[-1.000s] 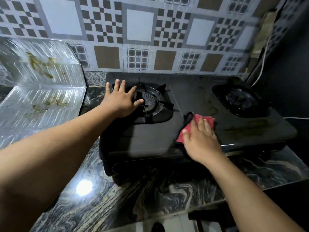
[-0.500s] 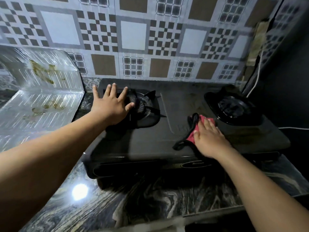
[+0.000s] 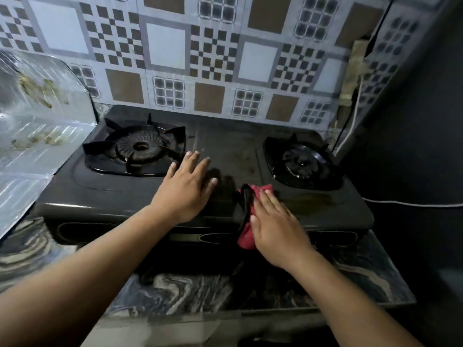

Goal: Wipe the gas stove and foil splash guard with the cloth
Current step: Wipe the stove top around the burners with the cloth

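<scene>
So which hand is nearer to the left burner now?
Left. The left hand lies flat on the stove top, its fingertips just beside the left burner at its front right corner. The right hand presses the red cloth farther right, nearer the right burner.

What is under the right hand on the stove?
A red cloth with a dark edge lies under the flat right hand on the gas stove. The stove surface beneath the cloth is covered.
</scene>
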